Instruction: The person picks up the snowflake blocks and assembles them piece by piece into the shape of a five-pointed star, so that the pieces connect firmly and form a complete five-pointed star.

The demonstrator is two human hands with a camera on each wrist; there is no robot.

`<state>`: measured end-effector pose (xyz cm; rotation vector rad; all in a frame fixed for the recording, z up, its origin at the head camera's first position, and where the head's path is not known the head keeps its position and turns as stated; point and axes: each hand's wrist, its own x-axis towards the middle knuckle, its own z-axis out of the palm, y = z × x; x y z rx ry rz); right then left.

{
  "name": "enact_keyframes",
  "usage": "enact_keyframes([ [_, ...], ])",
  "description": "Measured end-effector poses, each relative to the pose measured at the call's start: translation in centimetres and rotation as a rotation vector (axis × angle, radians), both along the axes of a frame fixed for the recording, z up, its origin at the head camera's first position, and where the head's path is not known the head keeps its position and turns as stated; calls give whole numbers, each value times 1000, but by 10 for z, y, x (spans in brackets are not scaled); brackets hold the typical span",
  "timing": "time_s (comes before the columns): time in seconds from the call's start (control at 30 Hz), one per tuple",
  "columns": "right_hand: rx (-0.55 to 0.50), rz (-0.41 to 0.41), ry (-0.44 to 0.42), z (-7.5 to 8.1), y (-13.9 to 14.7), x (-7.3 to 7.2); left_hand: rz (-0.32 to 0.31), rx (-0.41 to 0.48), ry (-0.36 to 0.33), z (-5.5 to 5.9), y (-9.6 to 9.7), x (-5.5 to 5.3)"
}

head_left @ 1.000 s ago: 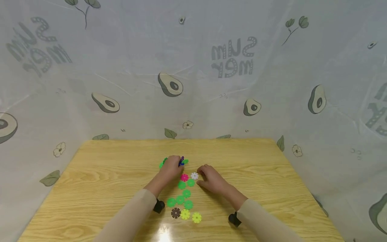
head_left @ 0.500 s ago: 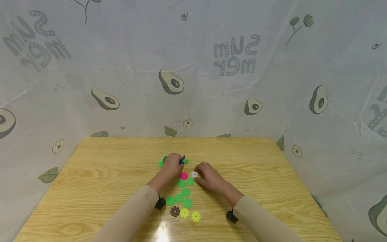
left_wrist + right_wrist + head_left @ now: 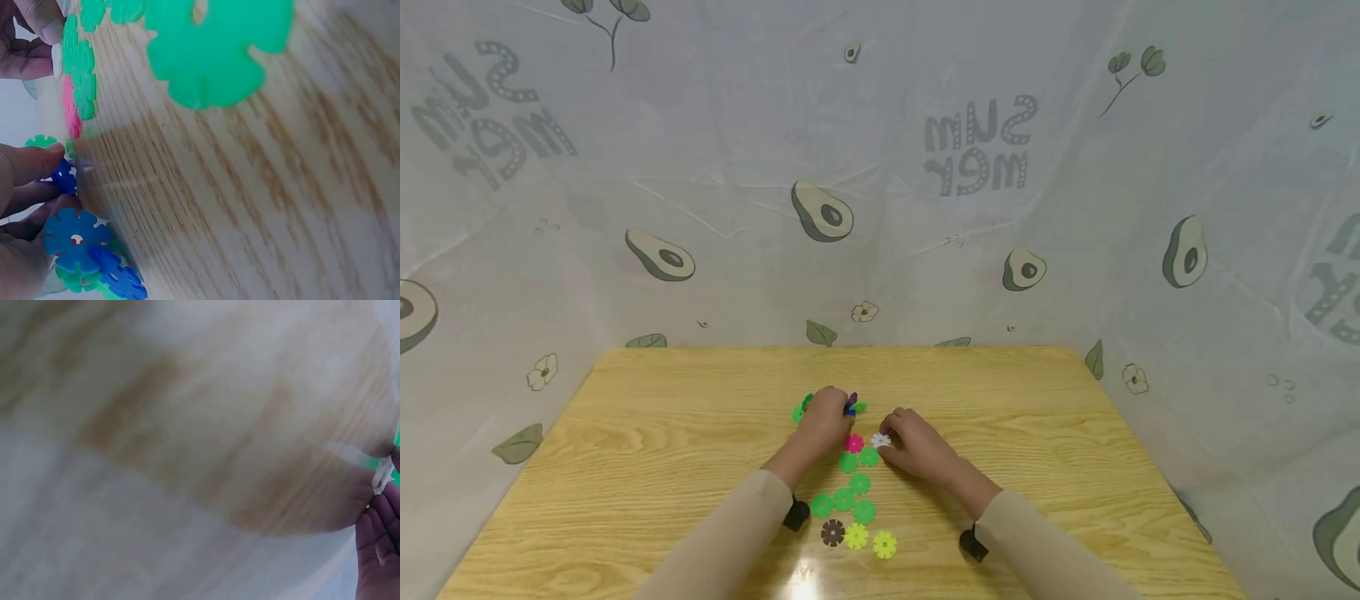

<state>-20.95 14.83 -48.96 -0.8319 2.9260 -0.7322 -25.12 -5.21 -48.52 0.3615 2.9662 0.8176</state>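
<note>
My left hand (image 3: 824,418) pinches a blue notched plastic disc (image 3: 66,179) between thumb and fingers. A purple piece (image 3: 853,398) and a green one (image 3: 861,407) stick out beside it. Below those fingers in the left wrist view is a cluster of blue and green discs (image 3: 75,228); how it joins the pinched disc is hidden. My right hand (image 3: 919,446) pinches a white notched disc (image 3: 880,440) at its edge. In the right wrist view that white disc (image 3: 382,475) stands edge-on between thumb and fingertips. A pink disc (image 3: 854,443) lies on the table between my hands.
Several green discs (image 3: 844,499) lie flat on the wooden table (image 3: 1030,400), running toward me. Nearer are a brown disc (image 3: 827,527) and two yellow discs (image 3: 852,533). A printed curtain (image 3: 737,167) closes off the back and sides.
The right hand has moved slightly left onto the white disc, and its fingers have closed on the edge. The left hand keeps its hold in nearly the same place.
</note>
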Motion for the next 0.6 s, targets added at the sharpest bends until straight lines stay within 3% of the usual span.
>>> enact_keyframes([
  [0.33,-167,-88,-86,-1,5,4,-16,-40,75,7,-3,20],
  [0.6,-252,-115,-168,-2,10,9,-162,2,82,6,-8,37],
])
